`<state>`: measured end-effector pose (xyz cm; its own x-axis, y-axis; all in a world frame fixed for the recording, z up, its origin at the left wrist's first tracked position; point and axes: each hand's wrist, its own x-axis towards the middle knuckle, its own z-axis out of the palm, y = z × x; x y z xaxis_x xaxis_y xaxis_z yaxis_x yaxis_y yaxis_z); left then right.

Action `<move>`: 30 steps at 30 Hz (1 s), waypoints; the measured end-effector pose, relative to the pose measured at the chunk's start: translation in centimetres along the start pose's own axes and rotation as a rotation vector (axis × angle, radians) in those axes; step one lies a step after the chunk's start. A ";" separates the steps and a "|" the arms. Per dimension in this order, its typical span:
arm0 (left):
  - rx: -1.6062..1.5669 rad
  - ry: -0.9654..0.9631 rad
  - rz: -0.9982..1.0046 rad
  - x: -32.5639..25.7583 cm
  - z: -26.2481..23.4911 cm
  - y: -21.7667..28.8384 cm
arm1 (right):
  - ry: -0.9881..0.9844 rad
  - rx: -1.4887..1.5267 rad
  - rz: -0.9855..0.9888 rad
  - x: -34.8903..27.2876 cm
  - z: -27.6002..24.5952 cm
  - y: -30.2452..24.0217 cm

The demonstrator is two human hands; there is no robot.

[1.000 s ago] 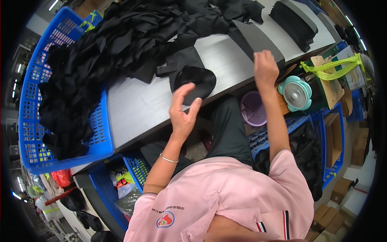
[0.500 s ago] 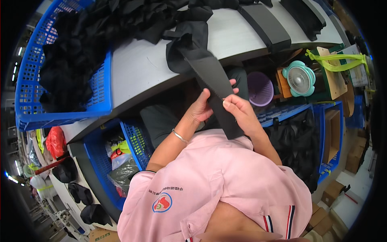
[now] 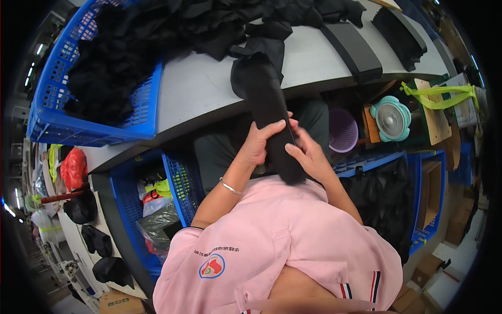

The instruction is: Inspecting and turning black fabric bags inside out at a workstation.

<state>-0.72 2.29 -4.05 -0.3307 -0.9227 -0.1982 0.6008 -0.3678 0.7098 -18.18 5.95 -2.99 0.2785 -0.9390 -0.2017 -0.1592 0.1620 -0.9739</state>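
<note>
A long black fabric piece runs from the table's edge down to my lap. Its upper end widens into a rounded black flap resting on the tabletop. My left hand is closed round its left side, thumb lying across the top face. On the opposite edge, my right hand holds the piece with bent fingers and its thumb near the surface. Those right fingertips are slightly blurred and partly behind the fabric. The lower end of the piece hangs against my pink shirt.
A blue basket heaped with black fabric pieces stands at the table's left. Stacks of black strips lie at the back right of the grey table. Below are a purple bin, a teal fan and blue crates.
The black piece has turned, so its stitched edge no longer shows and a smoother, rounder face is up. My left thumb now lies across it, and my right hand's pinch has loosened.
</note>
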 end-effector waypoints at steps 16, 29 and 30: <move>1.380 0.391 0.886 9.7 -7.0 5.2 | 0.213 -0.097 0.011 3.6 -0.5 0.3; 1.337 0.162 1.099 0.5 0.2 2.1 | 0.372 -0.509 -0.350 10.9 -0.1 3.3; 1.282 0.209 1.032 0.0 -0.2 2.0 | 0.316 -0.519 -0.399 10.8 0.1 3.2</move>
<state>0.63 1.51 -2.81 -0.0392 -0.7390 0.6726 -0.4952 0.5990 0.6293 -15.58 -3.63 -8.33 0.1344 -0.9520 0.2750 -0.5536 -0.3023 -0.7760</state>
